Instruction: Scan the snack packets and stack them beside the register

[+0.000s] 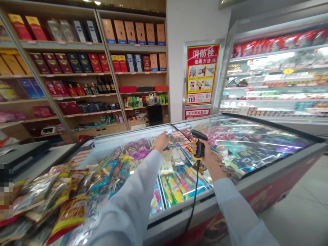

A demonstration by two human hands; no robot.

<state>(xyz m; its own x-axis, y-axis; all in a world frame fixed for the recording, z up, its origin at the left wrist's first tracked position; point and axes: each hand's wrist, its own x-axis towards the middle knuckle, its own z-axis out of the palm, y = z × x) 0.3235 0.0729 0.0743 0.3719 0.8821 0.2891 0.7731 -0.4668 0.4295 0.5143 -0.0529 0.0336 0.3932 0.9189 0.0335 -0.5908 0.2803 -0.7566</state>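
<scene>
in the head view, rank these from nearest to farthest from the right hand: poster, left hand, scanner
1. Scanner: nearest, gripped in the right hand.
2. Left hand: off to the left, apart from the right hand.
3. Poster: farthest, straight ahead, well beyond both hands.

Looks like hard, mostly matt plastic on the scanner (201,149), and like soft, lightly creased cloth on the sleeves (133,191). Shines as smooth glass on the freezer lid (256,139), and as glossy, wrinkled plastic film on the snack bags (69,213). Seems to be smooth wood on the shelf unit (143,78).
</scene>
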